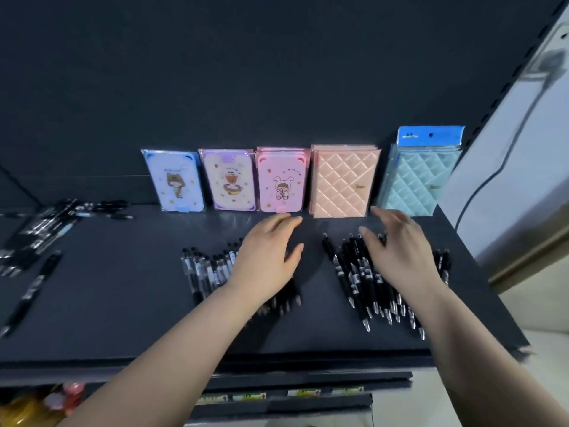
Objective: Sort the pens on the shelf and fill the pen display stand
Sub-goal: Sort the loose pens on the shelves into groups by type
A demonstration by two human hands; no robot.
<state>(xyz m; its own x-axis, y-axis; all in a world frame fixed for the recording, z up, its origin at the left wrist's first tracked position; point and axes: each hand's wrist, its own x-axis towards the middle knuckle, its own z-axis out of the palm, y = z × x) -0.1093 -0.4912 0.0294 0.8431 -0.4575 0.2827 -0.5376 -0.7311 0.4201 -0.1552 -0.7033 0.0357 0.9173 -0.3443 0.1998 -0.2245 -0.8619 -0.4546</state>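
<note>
On the dark shelf lie two rows of pens side by side. The left row, clear-barrelled pens, is partly hidden under my left hand, which rests flat on it with fingers spread. The right row, black pens with silver tips pointing toward me, lies under my right hand, also flat and open. At the far left sits a loose heap of black pens, and a single black pen lies apart below it. No pen display stand is in view.
Several packaged notebooks lean against the back wall: blue, purple, pink, peach quilted and teal quilted. The shelf's front edge runs below my arms; a lower shelf with price labels shows beneath.
</note>
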